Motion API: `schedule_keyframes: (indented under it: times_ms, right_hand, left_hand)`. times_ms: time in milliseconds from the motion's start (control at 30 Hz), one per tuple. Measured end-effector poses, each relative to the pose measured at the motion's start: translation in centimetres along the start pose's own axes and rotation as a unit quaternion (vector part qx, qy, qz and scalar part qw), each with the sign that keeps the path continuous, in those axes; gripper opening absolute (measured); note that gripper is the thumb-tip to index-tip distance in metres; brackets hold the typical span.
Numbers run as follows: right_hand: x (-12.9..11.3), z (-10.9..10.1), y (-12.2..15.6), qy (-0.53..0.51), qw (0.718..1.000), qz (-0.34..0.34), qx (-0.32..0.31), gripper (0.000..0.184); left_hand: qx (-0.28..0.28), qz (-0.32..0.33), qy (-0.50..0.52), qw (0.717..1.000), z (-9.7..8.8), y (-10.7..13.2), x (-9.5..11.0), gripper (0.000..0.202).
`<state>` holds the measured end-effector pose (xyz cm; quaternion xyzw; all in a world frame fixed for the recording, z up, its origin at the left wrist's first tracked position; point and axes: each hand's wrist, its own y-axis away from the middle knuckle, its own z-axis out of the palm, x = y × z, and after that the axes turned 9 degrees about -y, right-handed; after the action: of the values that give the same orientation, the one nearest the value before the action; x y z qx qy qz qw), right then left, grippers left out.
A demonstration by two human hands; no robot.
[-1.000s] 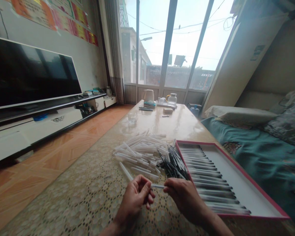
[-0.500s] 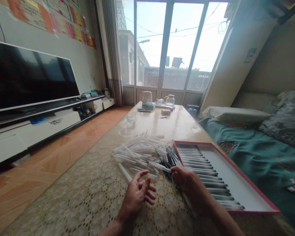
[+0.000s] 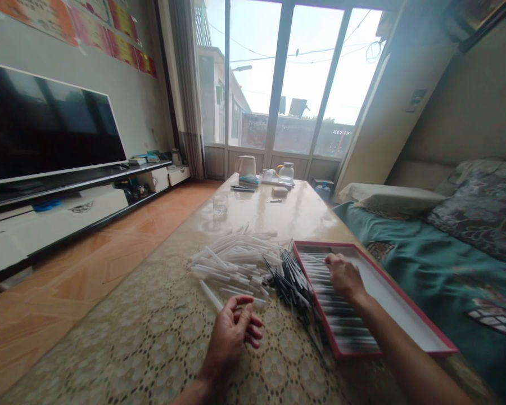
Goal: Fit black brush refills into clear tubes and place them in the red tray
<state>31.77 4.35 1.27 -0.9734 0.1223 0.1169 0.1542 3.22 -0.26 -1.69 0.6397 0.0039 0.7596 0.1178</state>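
Observation:
My right hand (image 3: pixel 343 275) rests on the rows of dark-tipped pens (image 3: pixel 341 306) lying in a white box with a red rim (image 3: pixel 405 293), its fingers bent down among them. Whether it grips a pen is hidden. My left hand (image 3: pixel 231 337) hangs above the lace tablecloth (image 3: pixel 122 337) with curled, parted fingers, holding nothing. It is nearest a loose white plastic tube (image 3: pixel 211 296). Beyond it lies a heap of white plastic tubes (image 3: pixel 236 264). Next to that, a heap of thin black pen parts (image 3: pixel 290 281) leans against the box.
Farther along the table stand a drinking glass (image 3: pixel 220 205), a white kettle (image 3: pixel 246 166) and a glass jug (image 3: pixel 285 172). A teal-covered bed (image 3: pixel 425 253) runs along the right side. A television (image 3: pixel 46 124) stands on a low cabinet at left.
My right hand has moved from the black heap out over the box onto the pen rows. The white tube it held earlier no longer shows. My left hand has barely moved.

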Motion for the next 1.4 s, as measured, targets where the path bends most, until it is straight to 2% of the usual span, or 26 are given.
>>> schedule_keyframes:
  times_ms: [167,300,467,600,800,933,1100,1267,1400]
  right_hand:
    - [0.0,0.1,-1.5,0.045,0.997,-0.045,-0.038,0.026]
    - [0.4,0.6,-2.1,0.044,0.995,-0.059,-0.064,0.028]
    - [0.4,0.8,-2.0,0.019,0.997,-0.058,-0.044,0.029]
    - [-2.0,1.0,-1.1,-0.018,0.996,-0.088,-0.014,0.026]
    - [-7.2,2.6,0.0,-0.07,0.987,-0.141,-0.015,0.017]
    - [-9.0,3.8,-0.6,-0.088,0.988,-0.128,0.004,0.011]
    - [-9.1,4.5,-0.8,-0.114,0.986,-0.119,0.016,0.006]
    - [-7.6,3.2,0.4,-0.17,0.979,-0.112,0.028,0.008]
    - [-6.9,1.6,2.7,-0.231,0.966,-0.111,0.026,0.01]
  left_hand:
    - [0.045,0.027,0.004,0.999,-0.2,0.0,0.3,0.036]
    - [0.11,0.027,0.027,0.993,-0.6,-0.3,0.5,0.034]
    - [0.157,0.02,0.058,0.986,-0.8,-0.6,0.3,0.032]
    - [0.173,0.028,0.068,0.982,-1.0,-0.6,0.4,0.03]
    - [0.206,0.043,0.074,0.975,-1.5,-0.6,1.1,0.03]
    - [0.199,0.041,0.066,0.977,-1.5,-0.7,1.1,0.026]
    - [0.188,0.036,0.061,0.98,-1.3,-0.7,0.9,0.022]
    - [0.167,0.025,0.052,0.984,-1.0,-0.5,0.7,0.022]
    - [0.096,0.018,0.038,0.994,-0.5,-0.2,0.5,0.021]
